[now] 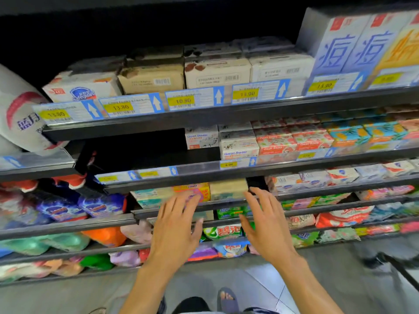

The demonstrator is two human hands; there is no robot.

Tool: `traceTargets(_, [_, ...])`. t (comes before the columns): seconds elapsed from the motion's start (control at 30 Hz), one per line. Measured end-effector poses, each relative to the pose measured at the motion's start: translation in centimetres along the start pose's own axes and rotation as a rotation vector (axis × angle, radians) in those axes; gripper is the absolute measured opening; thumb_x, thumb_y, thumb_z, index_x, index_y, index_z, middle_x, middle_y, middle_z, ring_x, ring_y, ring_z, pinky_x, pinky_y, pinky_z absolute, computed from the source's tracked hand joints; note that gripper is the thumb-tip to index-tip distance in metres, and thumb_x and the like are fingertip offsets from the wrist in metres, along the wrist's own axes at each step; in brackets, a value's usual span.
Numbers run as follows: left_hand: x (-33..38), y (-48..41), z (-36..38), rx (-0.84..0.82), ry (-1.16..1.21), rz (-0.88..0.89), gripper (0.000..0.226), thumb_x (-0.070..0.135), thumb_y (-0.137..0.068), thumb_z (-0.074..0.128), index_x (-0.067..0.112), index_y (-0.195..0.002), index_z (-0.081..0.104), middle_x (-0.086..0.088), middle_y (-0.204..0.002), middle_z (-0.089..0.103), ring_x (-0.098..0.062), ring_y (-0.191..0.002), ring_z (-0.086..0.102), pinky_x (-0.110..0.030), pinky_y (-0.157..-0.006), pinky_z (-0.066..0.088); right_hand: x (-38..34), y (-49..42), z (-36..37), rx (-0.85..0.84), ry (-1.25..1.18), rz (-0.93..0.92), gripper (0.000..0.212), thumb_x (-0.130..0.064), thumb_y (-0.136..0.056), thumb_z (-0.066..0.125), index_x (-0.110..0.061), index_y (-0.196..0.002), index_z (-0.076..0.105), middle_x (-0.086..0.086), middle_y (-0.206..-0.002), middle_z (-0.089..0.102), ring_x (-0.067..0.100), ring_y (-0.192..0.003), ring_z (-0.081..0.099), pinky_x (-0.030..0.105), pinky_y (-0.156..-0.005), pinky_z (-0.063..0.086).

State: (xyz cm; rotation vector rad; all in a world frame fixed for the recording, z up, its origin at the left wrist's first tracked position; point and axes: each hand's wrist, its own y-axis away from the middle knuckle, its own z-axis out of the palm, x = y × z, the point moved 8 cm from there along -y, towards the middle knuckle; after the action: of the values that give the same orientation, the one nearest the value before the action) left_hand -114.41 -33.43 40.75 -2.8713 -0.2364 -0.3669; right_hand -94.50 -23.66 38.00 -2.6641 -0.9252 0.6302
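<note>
I stand before shop shelves stacked with soap boxes. My left hand and my right hand both reach forward with fingers spread and straight, holding nothing. They hover in front of the third shelf, where a beige soap box and a pink and yellow box lie side by side. My right fingertips are close to the beige box's right end; whether they touch it is unclear. My left fingertips lie over the pink box's front.
Above, a shelf holds Goat Soap boxes with a bare stretch to their left. The top shelf carries Safeguard boxes and price tags. Bagged detergent fills the left shelves. My sandalled foot stands on the tiled floor.
</note>
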Motion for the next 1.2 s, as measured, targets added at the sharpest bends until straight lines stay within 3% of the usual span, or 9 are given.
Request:
traceTargets(0.23, [0.2,7.2,5.2,-0.202,-0.039,-0.044,0.058,0.052,-0.089,0.045,0.023,-0.138,0.055,-0.001,-0.141,0.054,-0.027,-0.128,0.052,-0.044,-0.103,0.048,2.4,11.8,2.1,-0.177,0.073,0.226,0.064,-0.038,-0.083,0.082,-0.019,-0.138,0.058,0.008,-0.134,0.059,0.034,-0.124,0.056,0.051,-0.103,0.052])
traceTargets(0.4, [2.4,11.5,7.2,-0.270,-0.038,0.051,0.062,0.057,-0.087,0.043,0.022,-0.134,0.063,-0.004,-0.134,0.061,-0.030,-0.121,0.057,-0.045,-0.098,0.049,2.2,19.6,-0.6,-0.200,0.110,0.346,0.060,-0.047,-0.087,0.062,-0.022,-0.140,0.051,0.004,-0.137,0.054,0.032,-0.125,0.053,0.044,-0.100,0.053])
traceTargets(0.57, [6.1,14.5,8.9,-0.302,-0.027,0.174,0.060,0.057,-0.088,0.044,0.021,-0.133,0.061,-0.005,-0.134,0.057,-0.031,-0.122,0.053,-0.045,-0.101,0.045,3.7,27.4,-4.3,-0.153,0.178,0.485,0.055,-0.048,-0.093,0.060,-0.016,-0.138,0.057,0.006,-0.136,0.056,0.033,-0.124,0.054,0.045,-0.101,0.051])
traceTargets(0.73, [12.1,16.2,9.6,-0.343,-0.014,0.277,0.063,0.060,-0.089,0.040,0.022,-0.134,0.061,-0.003,-0.131,0.061,-0.029,-0.118,0.056,-0.045,-0.094,0.049,5.2,34.1,-8.7,-0.101,0.228,0.636,0.054,-0.045,-0.094,0.068,-0.017,-0.138,0.055,0.007,-0.139,0.055,0.032,-0.130,0.051,0.046,-0.106,0.049])
traceTargets(0.9, [20.1,16.9,11.2,-0.364,0.033,0.443,0.063,0.060,-0.090,0.041,0.021,-0.136,0.058,-0.005,-0.132,0.060,-0.031,-0.118,0.057,-0.047,-0.095,0.051,8.1,40.0,-13.0,-0.007,0.265,0.802,0.055,-0.042,-0.088,0.076,-0.014,-0.132,0.060,0.008,-0.133,0.058,0.033,-0.124,0.054,0.044,-0.101,0.050])
traceTargets(1.2, [36.1,16.2,14.1,-0.379,0.052,0.625,0.068,0.058,-0.089,0.047,0.023,-0.148,0.049,-0.003,-0.144,0.052,-0.029,-0.138,0.047,-0.049,-0.110,0.043,17.0,47.8,-19.6,0.141,0.252,0.961,0.059,-0.038,-0.084,0.081,-0.011,-0.133,0.061,0.008,-0.131,0.059,0.032,-0.123,0.053,0.044,-0.104,0.048])
